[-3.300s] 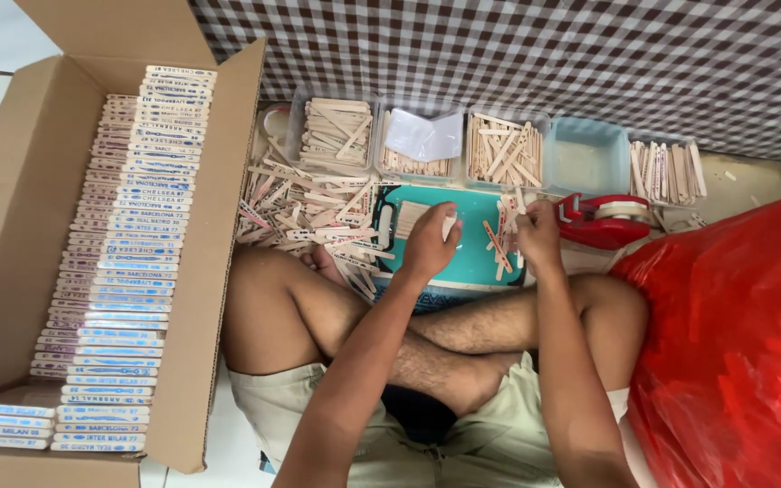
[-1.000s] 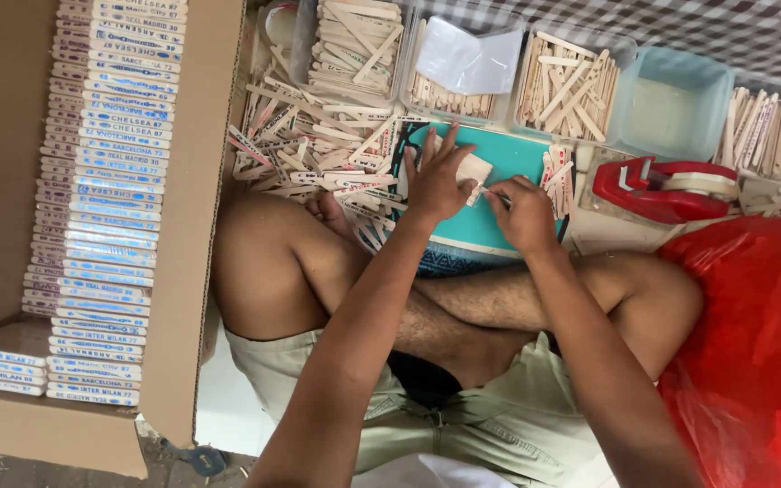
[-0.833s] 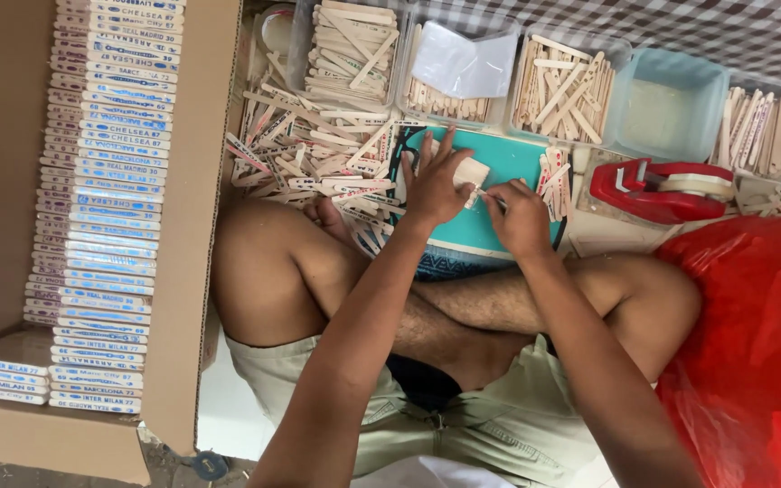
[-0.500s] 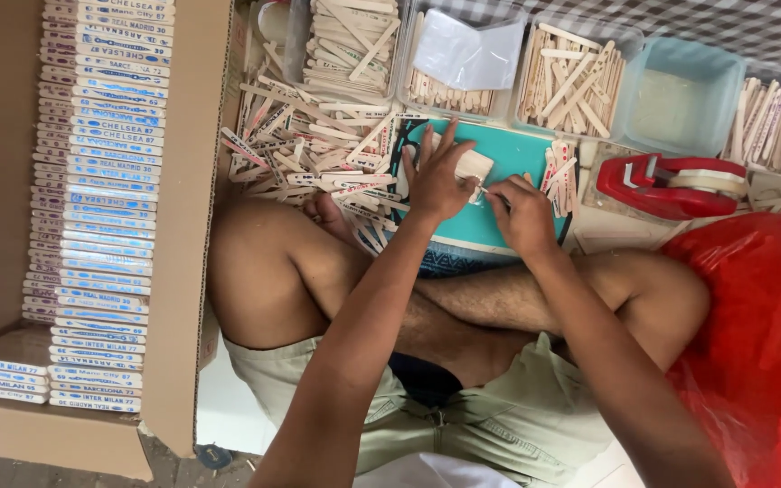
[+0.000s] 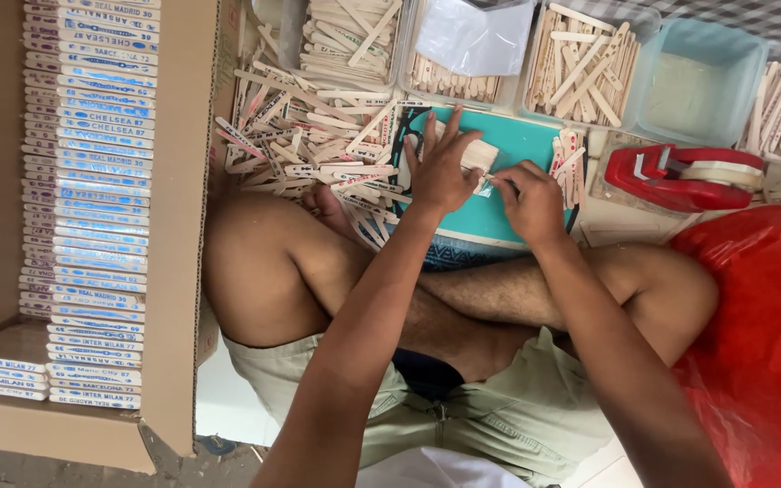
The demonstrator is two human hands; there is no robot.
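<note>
Both hands work side by side over a teal cutting mat [image 5: 499,212] that lies just past the person's crossed bare legs. Left hand [image 5: 440,167] rests with its fingers spread and pressed down flat on a small pale wooden stick bundle [image 5: 479,155] lying on the mat, while the right hand [image 5: 528,201] sits just beside it, fingers curled and pinched at the near end of that bundle; what exactly the fingertips pinch is too small to tell. To the left of the mat a loose heap of flat wooden sticks [image 5: 309,145] with printed faces spreads over the floor, reaching the person's knee. Beyond the mat stands a row of clear plastic tubs holding more plain wooden sticks [image 5: 585,63], one of them with a clear plastic bag [image 5: 472,36] lying on top, and next to them a pale blue plastic tub [image 5: 698,81]. A red tape dispenser [image 5: 684,176] sits right of the mat, near a big red plastic bag [image 5: 761,343] that fills the right-hand corner. On the far left an open brown cardboard box [image 5: 178,271] holds a long neat row of stacked stick bundles with blue print [image 5: 92,208], packed edge to edge.
</note>
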